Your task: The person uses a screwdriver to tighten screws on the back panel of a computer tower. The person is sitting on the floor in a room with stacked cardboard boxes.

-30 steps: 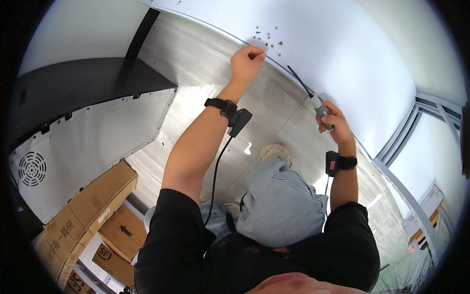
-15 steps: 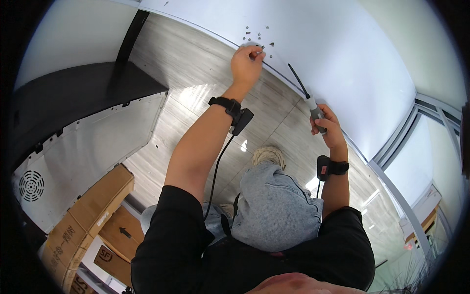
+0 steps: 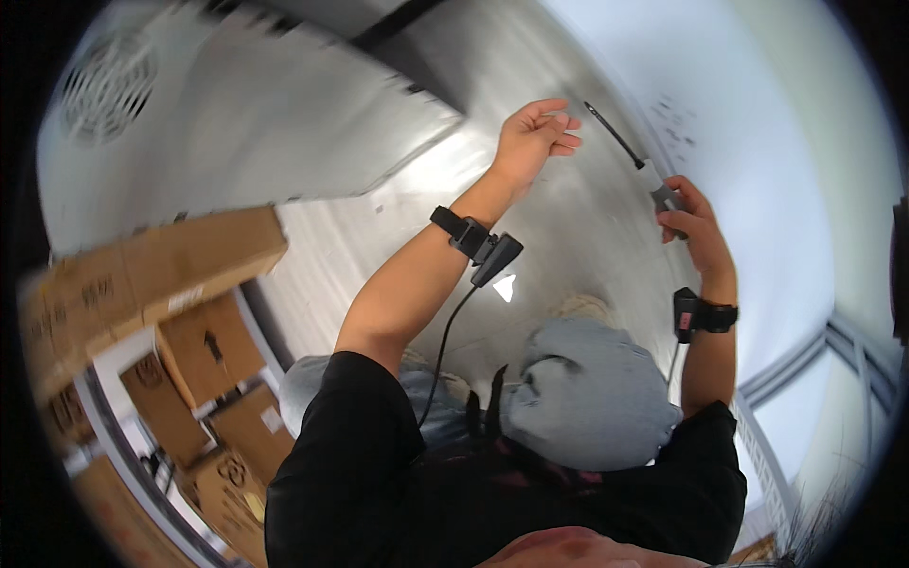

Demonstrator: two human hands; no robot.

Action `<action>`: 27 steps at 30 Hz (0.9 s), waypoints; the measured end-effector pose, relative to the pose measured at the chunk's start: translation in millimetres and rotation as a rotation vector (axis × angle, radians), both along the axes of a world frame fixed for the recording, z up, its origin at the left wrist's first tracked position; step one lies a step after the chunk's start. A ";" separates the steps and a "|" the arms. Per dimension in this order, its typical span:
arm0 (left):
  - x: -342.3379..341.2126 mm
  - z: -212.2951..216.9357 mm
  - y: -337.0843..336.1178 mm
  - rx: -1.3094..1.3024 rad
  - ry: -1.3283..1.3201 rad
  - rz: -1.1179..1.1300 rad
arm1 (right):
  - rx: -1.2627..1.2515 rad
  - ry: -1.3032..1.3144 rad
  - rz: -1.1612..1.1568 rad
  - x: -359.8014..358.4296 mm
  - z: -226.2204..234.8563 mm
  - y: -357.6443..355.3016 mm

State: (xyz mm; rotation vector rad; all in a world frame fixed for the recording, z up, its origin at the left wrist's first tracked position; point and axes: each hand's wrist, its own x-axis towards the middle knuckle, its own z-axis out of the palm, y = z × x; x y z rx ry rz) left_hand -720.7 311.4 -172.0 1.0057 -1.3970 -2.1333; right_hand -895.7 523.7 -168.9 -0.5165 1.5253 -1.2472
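My left hand (image 3: 540,137) is raised over the floor with its fingers apart, short of the white panel's edge. No object shows between those fingers, though motion softens them. A screwdriver (image 3: 667,201) with a grey and white handle and a dark shaft is gripped in my right hand (image 3: 699,222). Its shaft slants up and left, and the tip lies close to my left fingertips without visible contact. Several small screws (image 3: 676,128) lie scattered on the white panel (image 3: 757,180), blurred, beyond the screwdriver.
A metal cabinet panel (image 3: 256,104) with a round vent stands at the upper left. Below it are cardboard boxes (image 3: 204,251), some inside a metal-framed rack (image 3: 142,473). Wood-look floor (image 3: 379,241) lies under my legs. A cable (image 3: 437,364) runs from my left wrist strap.
My view has swung to the left. My left hand has come away from the screws at the panel's edge, its fingers spreading. The screwdriver has stayed in my right hand.
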 end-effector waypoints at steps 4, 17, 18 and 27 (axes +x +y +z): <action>107.1 59.0 -18.4 0.149 0.158 0.084 | -0.024 0.156 0.328 55.1 52.2 -73.0; 328.7 103.2 -12.7 0.126 0.280 0.370 | 0.030 0.369 0.802 270.0 175.0 -124.5; 334.9 93.5 -14.9 0.167 0.292 0.387 | 0.076 0.339 0.815 282.2 175.0 -127.5; 363.7 18.5 -35.1 0.357 0.139 0.441 | 0.073 0.197 0.638 369.3 78.0 -120.0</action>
